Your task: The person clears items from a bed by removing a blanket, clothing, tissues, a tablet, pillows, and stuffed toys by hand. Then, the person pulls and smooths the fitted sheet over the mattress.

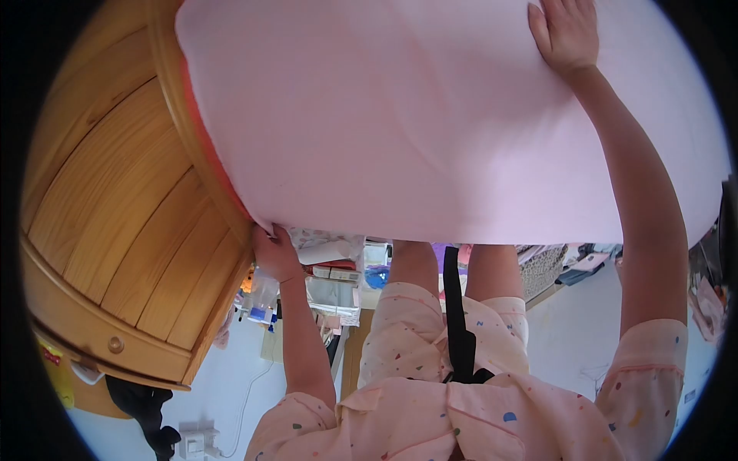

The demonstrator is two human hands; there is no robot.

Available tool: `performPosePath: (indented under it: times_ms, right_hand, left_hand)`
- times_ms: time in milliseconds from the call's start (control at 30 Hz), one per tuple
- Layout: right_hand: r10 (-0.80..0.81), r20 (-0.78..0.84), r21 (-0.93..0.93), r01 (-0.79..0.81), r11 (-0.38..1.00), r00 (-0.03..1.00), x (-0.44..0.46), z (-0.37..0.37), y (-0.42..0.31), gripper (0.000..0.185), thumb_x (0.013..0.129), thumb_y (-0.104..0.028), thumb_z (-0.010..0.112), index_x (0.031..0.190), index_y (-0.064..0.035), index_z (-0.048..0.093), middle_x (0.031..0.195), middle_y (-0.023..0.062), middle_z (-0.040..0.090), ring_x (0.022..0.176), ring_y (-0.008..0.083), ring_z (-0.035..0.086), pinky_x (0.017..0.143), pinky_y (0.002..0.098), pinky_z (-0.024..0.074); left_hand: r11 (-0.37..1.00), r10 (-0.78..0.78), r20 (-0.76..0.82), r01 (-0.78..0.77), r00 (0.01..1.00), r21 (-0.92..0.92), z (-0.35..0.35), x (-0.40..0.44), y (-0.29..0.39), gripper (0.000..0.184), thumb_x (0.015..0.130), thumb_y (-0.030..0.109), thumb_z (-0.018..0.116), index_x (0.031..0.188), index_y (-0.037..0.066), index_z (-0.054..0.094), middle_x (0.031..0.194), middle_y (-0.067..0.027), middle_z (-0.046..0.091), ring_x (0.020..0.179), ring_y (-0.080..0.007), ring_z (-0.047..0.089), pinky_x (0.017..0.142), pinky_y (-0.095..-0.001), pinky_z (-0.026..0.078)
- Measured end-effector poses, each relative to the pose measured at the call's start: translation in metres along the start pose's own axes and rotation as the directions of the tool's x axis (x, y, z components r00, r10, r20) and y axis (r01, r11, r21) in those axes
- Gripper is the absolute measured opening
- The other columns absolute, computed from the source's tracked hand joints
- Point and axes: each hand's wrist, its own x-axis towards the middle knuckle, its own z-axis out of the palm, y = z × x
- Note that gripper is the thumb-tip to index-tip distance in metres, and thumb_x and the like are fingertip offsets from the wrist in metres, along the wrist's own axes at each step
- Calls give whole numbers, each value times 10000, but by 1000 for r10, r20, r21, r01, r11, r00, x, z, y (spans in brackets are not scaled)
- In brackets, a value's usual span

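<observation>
A pink bed sheet (369, 138) spreads over the mattress in front of me, with a few soft wrinkles. At the near corner beside the wooden headboard, my left hand (278, 255) is closed on the sheet's edge; its fingertips are partly tucked out of sight. My right hand (570, 34) lies flat on the sheet farther across, fingers stretched out and partly cut off by the top of the view. A red strip (206, 127) shows between the sheet and the headboard.
The wooden headboard (127, 223) rises along the left side. Below the bed's near edge are a white storage bin (334, 300) and a patterned box (544, 270). A black bag-like item (138, 399) hangs at lower left, near a white plug adapter (198, 443). Clothes (707, 307) lie at right.
</observation>
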Motion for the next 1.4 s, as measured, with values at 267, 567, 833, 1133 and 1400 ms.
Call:
performPosePath:
  times_ms: [267,567,833,1133,1400]
  right_hand:
    - [14,-47,-31,-16,999,999,-9,12,15,581,852,-280,492,1407,-116,438,1494,148,352,1391,363,288,1135,536,233]
    - [390,116,66,-398,915,914,-49,-12,-25,530,950,-342,464,1456,-195,402,1561,74,284,1463,319,171,1161,581,101]
    - [798,171,275,-806,524,578,-402,-112,-13,558,841,-241,617,1377,-165,482,1503,84,358,1418,313,258,1151,555,176]
    - [839,88,313,-815,488,537,-592,-132,-24,576,846,-132,540,1412,-175,439,1514,73,337,1418,286,274,1144,523,232]
    - [996,81,568,-823,-26,25,-719,-121,27,543,803,-39,526,1344,-60,488,1430,197,408,1306,341,418,1088,457,352]
  left_hand:
    - [956,53,-213,-111,976,-271,-18,-30,34,279,893,24,555,1159,-26,487,1047,-150,510,773,-210,517,633,-333,456]
    - [511,813,349,-858,466,-47,17,-119,273,600,913,267,565,1463,129,368,1561,-220,187,1413,-497,163,1098,-615,232]
    - [425,854,275,-897,441,119,44,-136,281,638,901,325,587,1450,80,375,1551,-238,200,1399,-499,192,1104,-590,234]
    - [502,818,342,-284,462,-817,72,-388,603,300,957,231,587,1115,-22,554,952,-120,593,779,-184,588,693,-281,502]
    - [622,315,910,665,270,-413,181,-507,784,351,865,434,703,794,124,554,509,84,357,400,-32,261,365,-165,237]
